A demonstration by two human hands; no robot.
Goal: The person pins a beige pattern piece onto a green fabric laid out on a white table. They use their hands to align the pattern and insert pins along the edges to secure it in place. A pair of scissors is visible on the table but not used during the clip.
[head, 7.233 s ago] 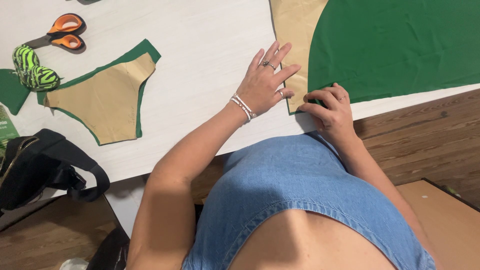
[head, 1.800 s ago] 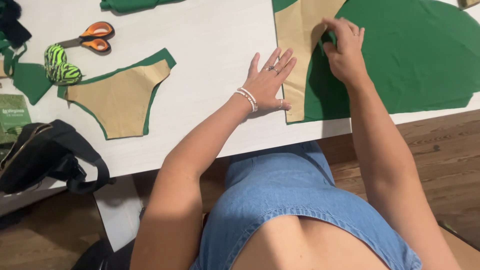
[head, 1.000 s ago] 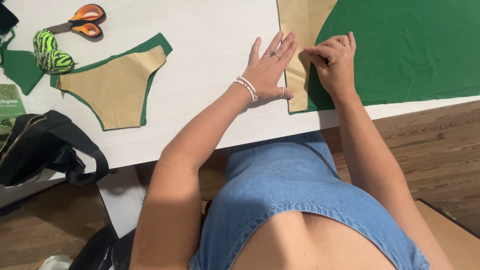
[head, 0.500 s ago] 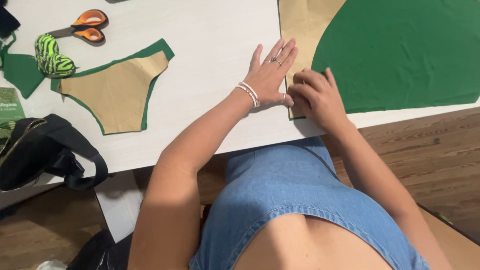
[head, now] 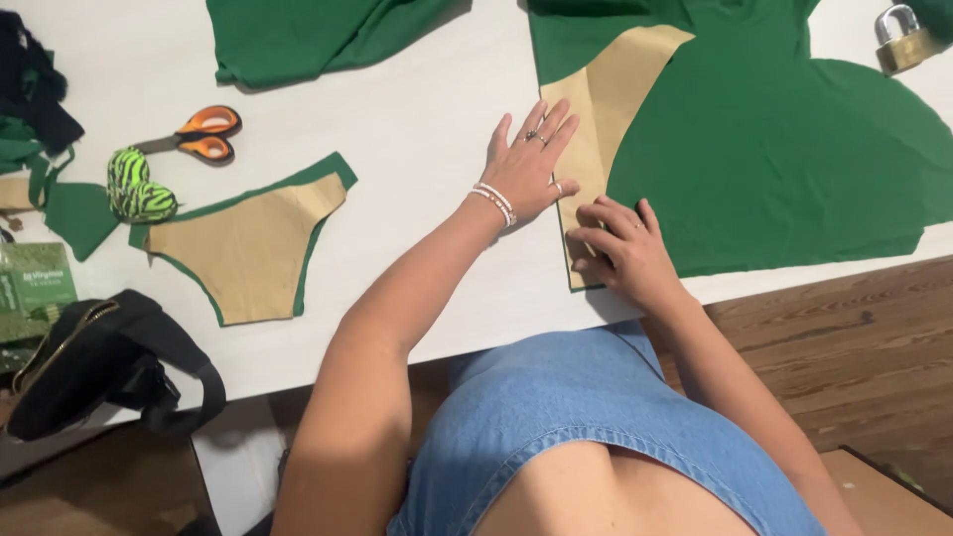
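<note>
The green fabric (head: 784, 169) lies flat on the white table (head: 417, 119), with the tan pattern strip (head: 606, 119) running lengthwise away from the person along the fabric's left edge. The left hand (head: 531, 164) presses open-palmed on the strip's left margin; the right hand (head: 625, 248), fingers curled on the strip's near end, is nearer, grasping nothing visible.

green fabric (head: 784, 169) cut by far/right edges | brass padlock (head: 898, 38) top cropped | tan pattern piece (head: 606, 119) near corner hidden under right hand (head: 625, 248) | black bag (head: 89, 362) cut at left edge
</note>
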